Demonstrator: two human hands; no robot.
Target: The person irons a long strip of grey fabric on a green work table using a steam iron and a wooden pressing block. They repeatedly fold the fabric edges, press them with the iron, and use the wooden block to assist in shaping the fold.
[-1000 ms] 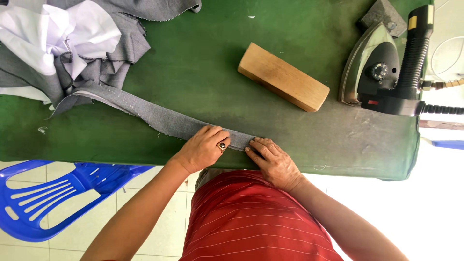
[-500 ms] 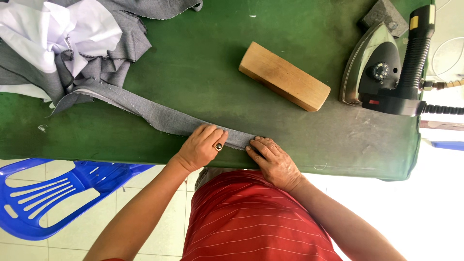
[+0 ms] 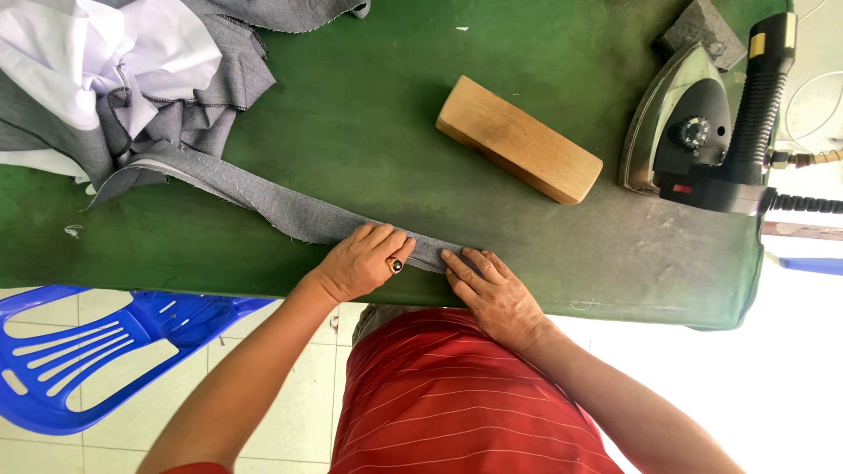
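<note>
A long grey fabric strip [image 3: 263, 197] runs from a heap of cloth at the far left down to the near edge of the green padded table [image 3: 369, 114]. My left hand [image 3: 362, 261], a ring on one finger, lies flat with fingers together on the strip's near end. Just to its right, my right hand [image 3: 492, 294] presses fingertips on the strip's tip, fingers spread. Both hands press the cloth onto the table near its front edge; neither grasps it.
A wooden block [image 3: 518, 139] lies at the table's middle. A steam iron [image 3: 702, 132] stands at the right end, hose trailing off. Grey and white cloth [image 3: 114, 70] is piled at the far left. A blue plastic chair [image 3: 97, 351] stands below the table on the tiled floor.
Both hands stay on the strip's end with only slight finger shifts. The strip and other things have not moved.
</note>
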